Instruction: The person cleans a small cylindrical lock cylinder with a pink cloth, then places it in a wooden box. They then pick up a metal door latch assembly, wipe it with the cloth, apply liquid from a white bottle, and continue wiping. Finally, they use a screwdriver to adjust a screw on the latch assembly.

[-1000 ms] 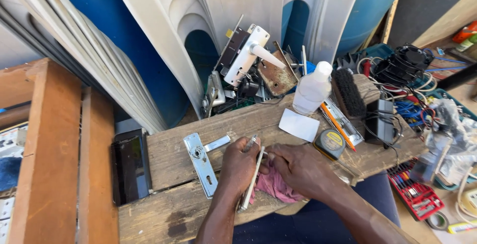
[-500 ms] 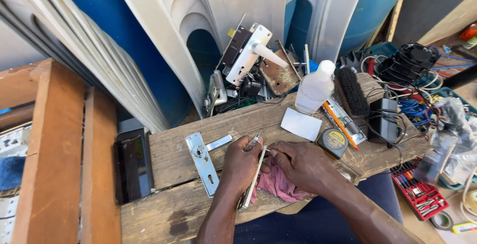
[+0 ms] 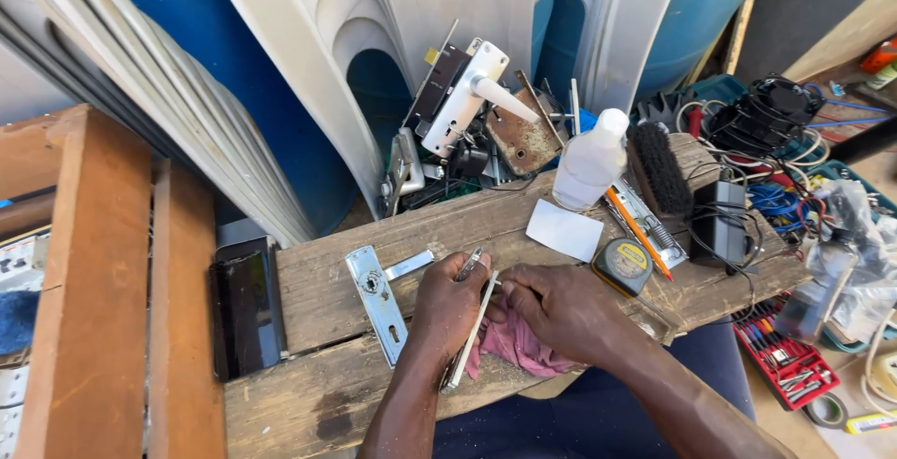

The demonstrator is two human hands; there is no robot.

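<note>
My left hand (image 3: pixel 448 308) grips a long silver metal lock plate (image 3: pixel 464 351) on edge over the wooden bench (image 3: pixel 318 281). My right hand (image 3: pixel 561 309) presses a pink rag (image 3: pixel 514 347) against that plate, fingertips touching it near its upper end. Left of my hands a silver door-handle plate with its lever (image 3: pixel 378 295) lies flat on the boards.
A white plastic bottle (image 3: pixel 590 160), black brush (image 3: pixel 660 169), white card (image 3: pixel 564 231), yellow tape measure (image 3: pixel 624 265) and orange pencil (image 3: pixel 637 233) lie at the right. Lock parts with a white handle (image 3: pixel 467 104) pile behind. A dark phone (image 3: pixel 245 308) sits left; cables (image 3: pixel 766 132) far right.
Both hands stay together on the plate and rag with only small shifts. The view has drifted slightly.
</note>
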